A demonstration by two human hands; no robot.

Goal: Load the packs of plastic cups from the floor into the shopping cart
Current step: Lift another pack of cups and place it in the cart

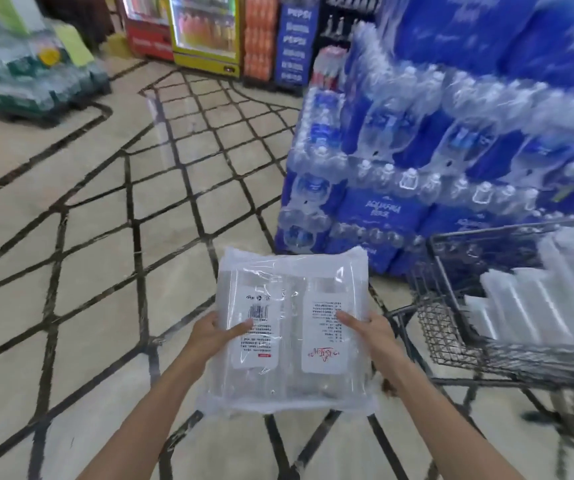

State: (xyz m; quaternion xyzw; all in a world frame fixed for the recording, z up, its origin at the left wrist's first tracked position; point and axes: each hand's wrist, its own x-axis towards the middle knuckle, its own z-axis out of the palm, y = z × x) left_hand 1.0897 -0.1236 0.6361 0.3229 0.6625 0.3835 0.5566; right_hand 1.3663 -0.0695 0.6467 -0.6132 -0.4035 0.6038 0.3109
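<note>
A clear pack of plastic cups [292,327] with two white labels is held in the air above the floor, in front of me. My left hand [214,332] grips its left side, thumb on top. My right hand [368,329] grips its right side the same way. The wire shopping cart [452,337] stands to the right of the pack, a short gap away. Several packs of plastic cups [542,299] lie inside the cart.
A tall stack of blue bottled-water packs [417,150] rises behind the cart. A low pallet of green bottle packs [29,77] sits at the far left. Drink coolers [206,32] stand at the back. The tiled floor [88,237] stretches out to the left.
</note>
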